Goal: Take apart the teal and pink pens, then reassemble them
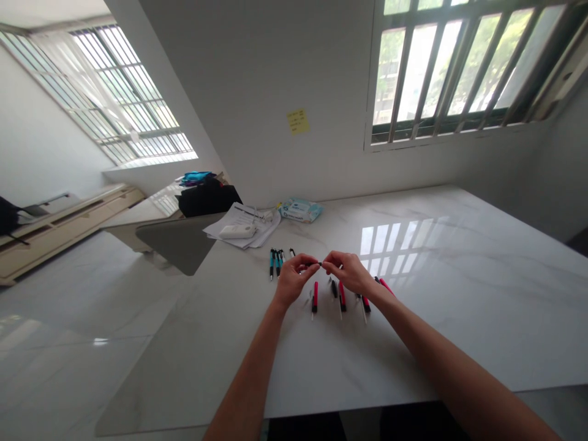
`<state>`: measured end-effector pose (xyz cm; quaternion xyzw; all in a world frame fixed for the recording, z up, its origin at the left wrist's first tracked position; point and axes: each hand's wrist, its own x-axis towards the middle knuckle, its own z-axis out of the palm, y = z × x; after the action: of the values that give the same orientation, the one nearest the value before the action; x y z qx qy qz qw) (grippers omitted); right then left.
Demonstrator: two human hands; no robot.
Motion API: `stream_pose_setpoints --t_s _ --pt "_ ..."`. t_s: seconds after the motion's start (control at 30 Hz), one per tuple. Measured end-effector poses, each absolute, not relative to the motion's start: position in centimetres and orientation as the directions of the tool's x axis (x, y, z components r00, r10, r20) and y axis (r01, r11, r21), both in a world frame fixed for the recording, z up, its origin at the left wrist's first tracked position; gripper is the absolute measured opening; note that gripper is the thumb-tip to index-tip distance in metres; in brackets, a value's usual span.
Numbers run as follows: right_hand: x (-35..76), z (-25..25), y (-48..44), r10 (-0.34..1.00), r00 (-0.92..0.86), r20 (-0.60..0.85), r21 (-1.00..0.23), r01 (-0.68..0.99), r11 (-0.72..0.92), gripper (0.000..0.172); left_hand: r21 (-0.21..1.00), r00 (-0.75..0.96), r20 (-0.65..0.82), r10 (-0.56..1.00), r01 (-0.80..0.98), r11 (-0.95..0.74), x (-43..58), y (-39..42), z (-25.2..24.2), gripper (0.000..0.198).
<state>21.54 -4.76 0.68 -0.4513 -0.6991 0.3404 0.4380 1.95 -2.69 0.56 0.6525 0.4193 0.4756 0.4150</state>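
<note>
Left hand (294, 278) and right hand (348, 271) each pinch one end of a small black pen part (320, 263), held just above the red pens (341, 296) on the table (459, 294). Blue pens (275, 262) lie left of the red pens. Judgement: keep both halves axially aligned and fingertip grip light.

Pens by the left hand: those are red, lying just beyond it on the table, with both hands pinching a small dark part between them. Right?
Not red. In the head view the pens beyond the left hand are blue; the red ones lie under the hands. The rest holds: left and right hand pinch a small dark part above the table.
</note>
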Motion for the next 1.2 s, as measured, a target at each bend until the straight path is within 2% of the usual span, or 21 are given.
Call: stream_pose_setpoints --t_s 0.2,0.23,0.33,0.43,0.6,0.7,0.83,1.0,1.13,1.2 --pt "20.2 1.3 -6.2 0.925 -0.205 0.32 -0.83 0.411 0.378 0.025 0.981 0.139 0.128 0.982 -0.166 -0.105 2.2 -2.7 0.2 0.036" --pt "20.1 1.3 -6.4 0.918 -0.221 0.329 -0.809 0.436 0.394 0.037 0.978 0.111 0.107 0.988 -0.19 -0.085 2.0 -2.6 0.2 0.036" --pt "20.0 1.1 -7.0 0.876 -0.343 0.339 -0.692 0.54 0.479 0.088 0.973 0.007 0.093 0.996 -0.212 -0.09 1.1 -2.2 0.5 0.038" --pt "19.8 0.7 -7.5 0.83 -0.471 0.298 -0.577 0.604 0.55 0.107 0.969 -0.024 0.08 0.996 -0.232 -0.084 0.5 -2.1 0.8 0.038" --pt "19.2 0.3 -8.0 0.811 -0.533 0.243 -0.468 0.667 0.579 0.109 0.964 0.023 -0.022 0.999 -0.265 0.028 0.7 -2.3 0.9 0.042" --pt "19.0 0.2 -8.1 0.81 -0.547 0.21 -0.445 0.684 0.578 0.105 0.976 -0.082 0.004 0.997 -0.217 -0.021 0.6 -2.2 1.0 0.046" --pt "19.1 0.3 -8.0 0.823 -0.527 0.211 -0.44 0.701 0.562 0.09 0.971 -0.164 -0.006 0.986 -0.237 -0.034 0.0 -1.8 1.0 0.047" --pt "19.6 0.7 -7.4 0.843 -0.398 0.361 -0.468 0.705 0.533 0.1 0.985 0.047 -0.133 0.99 -0.106 0.137 -0.1 -2.1 0.9 0.047" --pt "19.6 0.8 -7.2 0.811 -0.373 0.45 -0.512 0.637 0.576 0.102 0.989 0.25 -0.142 0.958 0.005 0.146 0.3 -2.8 0.7 0.046" --pt "19.5 0.7 -7.2 0.8 -0.386 0.46 -0.524 0.61 0.595 0.102 0.99 0.291 -0.138 0.947 0.033 0.134 0.4 -2.9 0.6 0.044"
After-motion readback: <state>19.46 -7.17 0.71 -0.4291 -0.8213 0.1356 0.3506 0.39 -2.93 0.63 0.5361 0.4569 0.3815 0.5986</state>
